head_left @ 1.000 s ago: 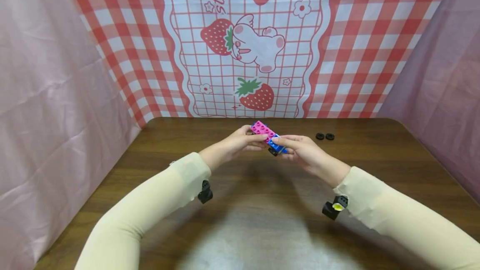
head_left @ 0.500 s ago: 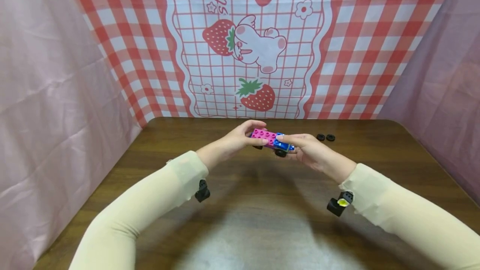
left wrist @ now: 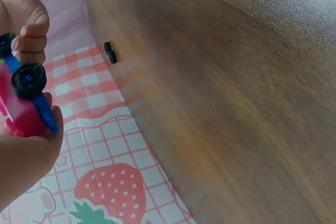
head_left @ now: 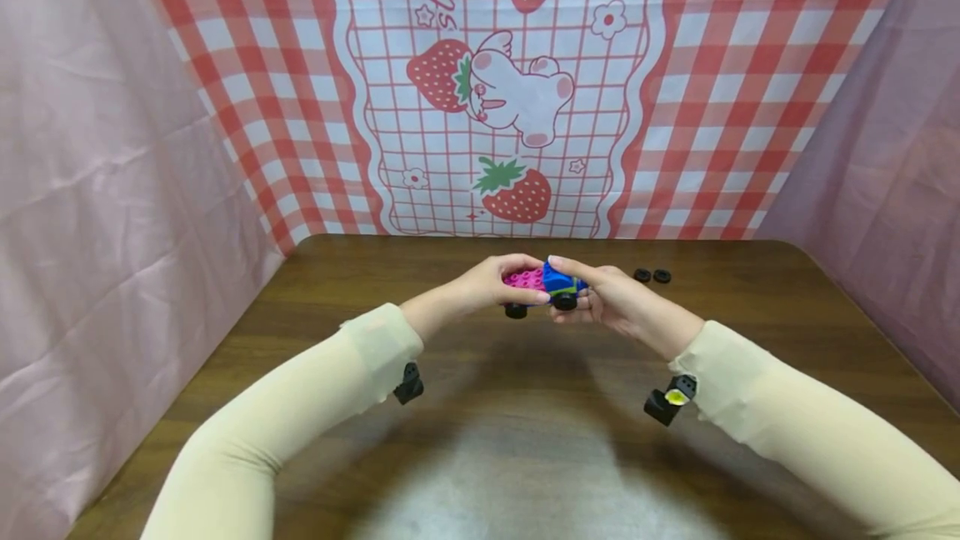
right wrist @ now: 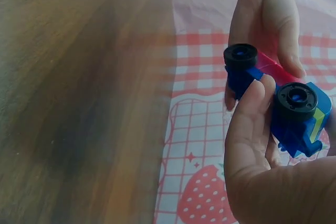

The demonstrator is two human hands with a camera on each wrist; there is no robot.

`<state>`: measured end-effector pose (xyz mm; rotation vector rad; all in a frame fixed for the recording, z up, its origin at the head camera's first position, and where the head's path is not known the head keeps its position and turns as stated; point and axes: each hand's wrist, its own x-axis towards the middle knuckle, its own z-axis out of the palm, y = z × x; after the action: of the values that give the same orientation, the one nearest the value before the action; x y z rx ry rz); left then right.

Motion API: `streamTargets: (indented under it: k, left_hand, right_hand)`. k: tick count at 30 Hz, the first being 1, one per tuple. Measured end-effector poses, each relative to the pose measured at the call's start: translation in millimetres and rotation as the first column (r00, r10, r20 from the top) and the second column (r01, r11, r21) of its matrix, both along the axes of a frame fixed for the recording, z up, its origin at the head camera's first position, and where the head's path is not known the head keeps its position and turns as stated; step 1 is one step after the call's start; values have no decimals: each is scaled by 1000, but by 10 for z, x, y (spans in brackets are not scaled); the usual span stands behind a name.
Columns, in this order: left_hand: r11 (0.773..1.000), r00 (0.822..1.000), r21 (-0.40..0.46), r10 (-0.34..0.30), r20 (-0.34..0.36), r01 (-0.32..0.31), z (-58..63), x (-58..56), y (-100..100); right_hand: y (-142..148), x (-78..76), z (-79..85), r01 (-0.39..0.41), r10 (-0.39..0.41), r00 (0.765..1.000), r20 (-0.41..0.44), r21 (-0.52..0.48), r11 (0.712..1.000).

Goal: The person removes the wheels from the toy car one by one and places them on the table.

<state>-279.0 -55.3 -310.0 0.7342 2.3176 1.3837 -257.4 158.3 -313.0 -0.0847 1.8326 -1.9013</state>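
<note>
Left sleeve (head_left: 300, 407): long, pale cream, smooth, creased at the elbow, a slightly different-toned band near the cuff
Right sleeve (head_left: 795, 415): same cream, lower edge puckered near the cuff
Left wrist device (head_left: 409, 385): black, blocky
Right wrist device (head_left: 670, 400): black, blocky, bright yellow patch
Left hand (head_left: 483, 283), right hand (head_left: 622, 302): bare

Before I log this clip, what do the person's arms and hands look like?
Left sleeve and right sleeve are long and cream. A black device sits by each cuff; the right one has a yellow patch. Left hand and right hand are bare.
</note>
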Motion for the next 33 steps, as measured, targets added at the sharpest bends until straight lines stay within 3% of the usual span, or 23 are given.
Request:
streamTargets:
  k: [7,15,21,28,33]
  left_hand:
    - [998,996,-58,-6,-85,1,-38,-1,41]
    - [998,996,-69,-19,-84,13,-7,28,49]
    - [998,994,-47,-54,-99,50,-12,45,54]
    - [1000,999,-5,10,-31,-10,-46,22,54]
    - [998,998,32,52,35,-53,-55,21,55]
  right_hand:
    - [-17,-27,23,5,-5,1000,17,39,999]
    - [-9,-48,22,-10,3,997,73,84,996]
    - [38,-54,50,-69,61,993,105,79,994]
    - [132,-56,65,-140,138,987,77,26,990]
    - [165,-34,56,-164,165,986,-19,21,986]
